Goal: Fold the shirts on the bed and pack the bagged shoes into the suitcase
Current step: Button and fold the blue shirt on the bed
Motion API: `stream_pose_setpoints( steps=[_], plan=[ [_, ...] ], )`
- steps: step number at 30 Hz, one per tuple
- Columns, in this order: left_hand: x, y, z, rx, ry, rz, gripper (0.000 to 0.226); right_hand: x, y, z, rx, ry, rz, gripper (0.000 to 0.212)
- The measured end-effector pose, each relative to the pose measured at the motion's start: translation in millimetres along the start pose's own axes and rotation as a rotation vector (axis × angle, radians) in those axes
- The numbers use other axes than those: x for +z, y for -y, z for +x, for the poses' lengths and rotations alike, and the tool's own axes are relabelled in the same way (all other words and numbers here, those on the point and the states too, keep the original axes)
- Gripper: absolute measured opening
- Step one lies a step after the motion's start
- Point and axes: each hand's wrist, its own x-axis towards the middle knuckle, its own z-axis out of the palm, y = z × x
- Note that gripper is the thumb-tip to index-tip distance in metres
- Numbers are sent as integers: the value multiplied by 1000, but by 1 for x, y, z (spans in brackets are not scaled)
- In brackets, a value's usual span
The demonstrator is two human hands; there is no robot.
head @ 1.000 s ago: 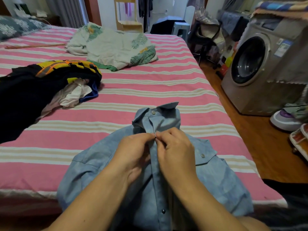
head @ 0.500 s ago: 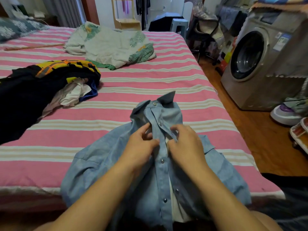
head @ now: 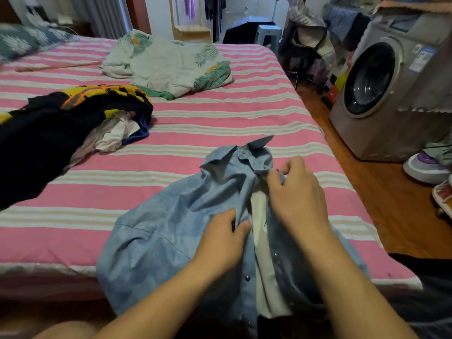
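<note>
A light blue button-up shirt [head: 171, 236] lies front-up at the near edge of the pink striped bed [head: 220, 118], collar pointing away from me, its lower part hanging over the edge. The placket gapes below the collar and shows the pale inner side. My left hand [head: 225, 241] pinches the left placket edge at mid-chest. Higher up, my right hand [head: 296, 196] pinches the right front just under the collar. No suitcase or bagged shoes are in view.
A dark pile of clothes [head: 61, 128] with yellow and orange patterns lies on the bed's left. A white leaf-print garment [head: 168, 64] sits at the far middle. A washing machine [head: 391, 89] stands on the wooden floor to the right, with shoes [head: 425, 165] beside it.
My hands have separated: the left slid down the placket toward me, the right moved right and up to the collar. The shirt front has opened wider, and the view shifted left.
</note>
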Motion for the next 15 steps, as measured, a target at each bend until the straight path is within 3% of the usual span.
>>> stream_pose_setpoints(
  steps=[3,7,12,15],
  plan=[
    [-10,-3,5,-27,-126,-168,14,14,9,-30,-95,-91,-149,42],
    [-16,-8,1,-119,-164,-274,24,23,-2,-38,-97,63,-380,43],
    [-20,-12,-3,-190,-96,-501,29,15,6,-59,-217,-122,111,27],
    [-27,-9,2,-259,-88,-604,35,18,-4,-79,-176,16,125,12]
  ],
)
